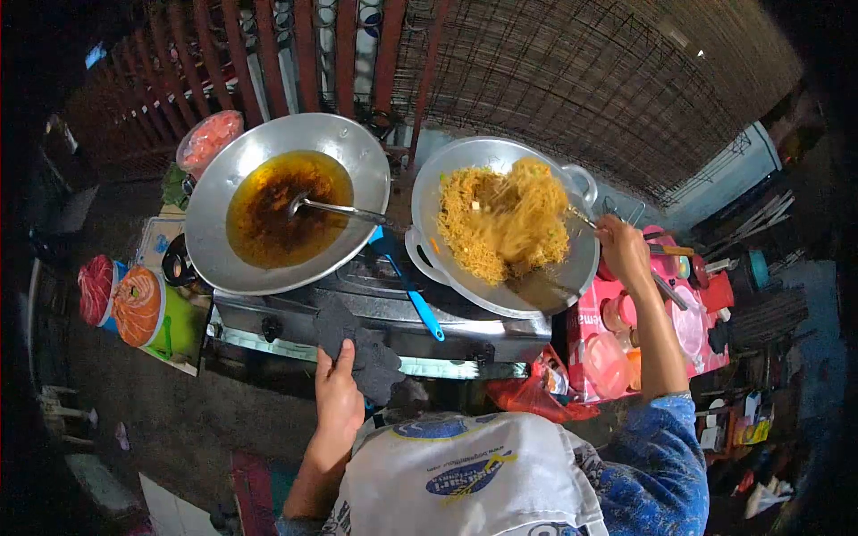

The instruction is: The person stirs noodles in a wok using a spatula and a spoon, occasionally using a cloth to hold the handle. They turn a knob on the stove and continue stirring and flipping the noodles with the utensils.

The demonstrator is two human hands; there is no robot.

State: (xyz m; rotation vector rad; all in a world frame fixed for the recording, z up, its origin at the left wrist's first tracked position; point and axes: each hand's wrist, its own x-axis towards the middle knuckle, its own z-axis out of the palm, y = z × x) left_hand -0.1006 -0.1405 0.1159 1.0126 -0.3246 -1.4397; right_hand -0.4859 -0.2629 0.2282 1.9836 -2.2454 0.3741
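My right hand (623,250) is closed around the handle of a metal cooking utensil (583,217), whose head is hidden among noodles (478,237). The noodles lie in a two-handled wok (456,299) on the right of the stove, and part of them is heaped up and smeared by motion. A dark cloth (357,353) is gripped in my left hand (340,397) at the stove's front edge. To the left, a larger wok (210,210) holds dark yellow oil, with a metal ladle (335,208) resting in it.
A blue-handled brush or spatula (416,299) lies on the stove (375,308) between the woks. Pink-lidded containers (608,362) crowd the table at right. Wrapped tubs (138,308) stand at left, and a red plastic bag (541,393) hangs in front. A slatted fence (268,58) rises behind.
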